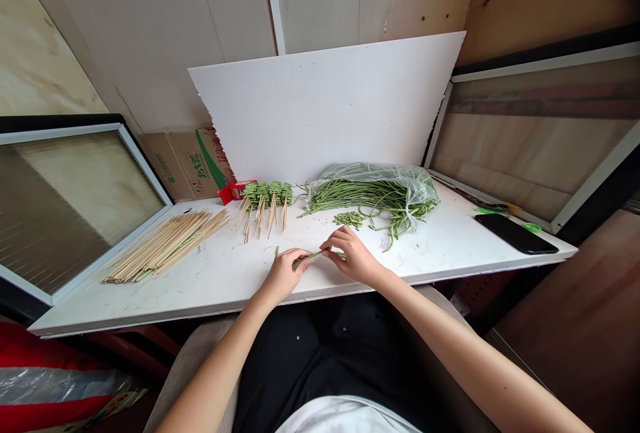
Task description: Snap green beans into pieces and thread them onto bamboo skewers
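Note:
Near the table's front edge, a green long bean (313, 256) is stretched between my two hands. My left hand (286, 272) is closed on its left part, with a bit of green stem showing above the fingers. My right hand (351, 253) pinches the bean farther right, and a short green end shows past the fingertips. Beyond my hands lies a small heap of short bean pieces (349, 220). Behind it, a clear plastic bag (380, 172) holds a large bundle of long beans (350, 194). Skewered bean bundles (267, 194) lie at the back, their sticks pointing toward me.
Many bare bamboo skewers (167, 243) lie on the white table (225, 290) at left. A black phone (516, 233) rests at the right end, near a green ring-shaped item (531, 227). A white board (325, 106) and a cardboard box (187, 163) stand behind. Framed glass panels flank the table.

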The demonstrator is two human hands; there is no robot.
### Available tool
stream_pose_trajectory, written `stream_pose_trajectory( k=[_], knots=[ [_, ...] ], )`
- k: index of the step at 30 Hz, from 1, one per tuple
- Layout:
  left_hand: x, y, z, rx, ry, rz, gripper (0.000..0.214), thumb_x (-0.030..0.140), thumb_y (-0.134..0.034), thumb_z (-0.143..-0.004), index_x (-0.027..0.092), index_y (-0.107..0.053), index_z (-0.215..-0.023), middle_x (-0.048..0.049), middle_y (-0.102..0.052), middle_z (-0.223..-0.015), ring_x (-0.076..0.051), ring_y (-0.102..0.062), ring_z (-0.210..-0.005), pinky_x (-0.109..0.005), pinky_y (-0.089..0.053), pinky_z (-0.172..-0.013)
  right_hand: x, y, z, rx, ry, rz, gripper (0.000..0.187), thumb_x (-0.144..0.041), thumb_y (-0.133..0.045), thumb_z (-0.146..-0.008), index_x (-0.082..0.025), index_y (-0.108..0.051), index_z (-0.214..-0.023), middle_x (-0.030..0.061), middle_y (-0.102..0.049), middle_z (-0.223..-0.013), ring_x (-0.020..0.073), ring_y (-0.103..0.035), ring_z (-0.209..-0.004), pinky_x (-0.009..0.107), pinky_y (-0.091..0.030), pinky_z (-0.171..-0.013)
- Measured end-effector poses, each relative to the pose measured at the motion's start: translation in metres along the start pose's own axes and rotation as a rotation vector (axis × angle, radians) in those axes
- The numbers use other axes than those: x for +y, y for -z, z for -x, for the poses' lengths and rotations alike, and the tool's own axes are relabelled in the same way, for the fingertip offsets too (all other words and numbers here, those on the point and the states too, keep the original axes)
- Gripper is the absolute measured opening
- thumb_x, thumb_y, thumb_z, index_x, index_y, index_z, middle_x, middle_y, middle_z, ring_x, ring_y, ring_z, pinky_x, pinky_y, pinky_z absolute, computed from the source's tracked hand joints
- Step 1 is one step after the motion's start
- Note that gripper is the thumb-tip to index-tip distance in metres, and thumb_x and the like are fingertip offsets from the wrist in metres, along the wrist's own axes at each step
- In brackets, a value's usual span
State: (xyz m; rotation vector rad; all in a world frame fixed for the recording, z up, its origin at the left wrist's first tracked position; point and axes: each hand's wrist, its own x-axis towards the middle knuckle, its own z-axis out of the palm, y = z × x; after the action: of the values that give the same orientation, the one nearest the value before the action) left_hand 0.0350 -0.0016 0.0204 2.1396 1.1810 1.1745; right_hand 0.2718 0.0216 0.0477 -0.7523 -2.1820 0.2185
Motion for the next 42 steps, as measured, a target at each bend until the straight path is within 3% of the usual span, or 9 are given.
stream_pose_trajectory(
  k=[8, 22, 26, 29, 34, 42],
  knots=[
    [0.013, -0.003, 0.000, -0.005, -0.088, -0.044, 0.017, 0.028, -0.062, -0.100, 0.021, -0.076, -0.106, -0.0072, -0.077, -0.100, -0.022, -0.071, -0.091, -0.033, -0.055, -0.083, -0.002, -0.015, 0.004, 0.002, 0.011, -0.091, 0.019, -0.038, -0.063, -0.100, -0.023, -0.075, -0.103, 0.0097, -0.070, -0.091, 0.0261, -0.056, -0.094, 0.039, -0.048, -0.084],
    [0.017, -0.008, 0.001, 0.009, -0.063, -0.009, 0.023, 0.033, -0.058, -0.101, 0.020, -0.077, -0.099, -0.0081, -0.074, -0.091, -0.022, -0.067, -0.085, -0.033, -0.052, -0.078, 0.000, -0.020, 0.005, 0.091, -0.032, -0.208, 0.023, -0.046, -0.068, -0.096, -0.024, -0.075, -0.091, 0.0082, -0.072, -0.084, 0.0264, -0.056, -0.090, 0.041, -0.048, -0.083],
    [0.021, -0.013, 0.002, 0.003, 0.006, 0.067, 0.029, 0.038, -0.055, -0.102, 0.019, -0.077, -0.100, -0.0076, -0.072, -0.086, -0.018, -0.064, -0.069, -0.031, -0.052, -0.068, -0.006, -0.025, 0.008, 0.203, -0.109, -0.276, 0.024, -0.048, -0.072, -0.092, -0.026, -0.077, -0.084, 0.0078, -0.072, -0.080, 0.0278, -0.056, -0.092, 0.044, -0.049, -0.085],
    [0.023, -0.016, 0.003, 0.025, 0.026, 0.110, 0.031, 0.036, -0.053, -0.101, 0.018, -0.076, -0.089, -0.0053, -0.067, -0.078, -0.015, -0.059, -0.060, -0.028, -0.050, -0.062, -0.012, -0.028, 0.009, 0.258, -0.149, -0.321, 0.023, -0.048, -0.072, -0.092, -0.027, -0.079, -0.084, 0.0076, -0.070, -0.078, 0.0285, -0.056, -0.095, 0.045, -0.048, -0.088],
    [0.024, -0.016, 0.002, 0.013, 0.026, 0.242, 0.033, 0.036, -0.054, -0.099, 0.017, -0.072, -0.080, -0.0040, -0.062, -0.070, -0.015, -0.057, -0.062, -0.029, -0.051, -0.062, -0.018, -0.029, 0.009, 0.243, -0.221, -0.418, 0.027, -0.052, -0.074, -0.090, -0.027, -0.080, -0.081, 0.0079, -0.070, -0.083, 0.0280, -0.057, -0.097, 0.045, -0.046, -0.091],
    [0.019, -0.016, 0.001, -0.047, 0.059, 0.344, 0.036, 0.043, -0.056, -0.099, 0.016, -0.069, -0.079, -0.0048, -0.064, -0.072, -0.016, -0.059, -0.065, -0.031, -0.054, -0.062, -0.009, -0.036, 0.008, 0.189, -0.318, -0.692, 0.037, -0.060, -0.082, -0.078, -0.024, -0.078, -0.078, 0.0054, -0.069, -0.076, 0.0232, -0.061, -0.082, 0.038, -0.050, -0.079]
  ],
)
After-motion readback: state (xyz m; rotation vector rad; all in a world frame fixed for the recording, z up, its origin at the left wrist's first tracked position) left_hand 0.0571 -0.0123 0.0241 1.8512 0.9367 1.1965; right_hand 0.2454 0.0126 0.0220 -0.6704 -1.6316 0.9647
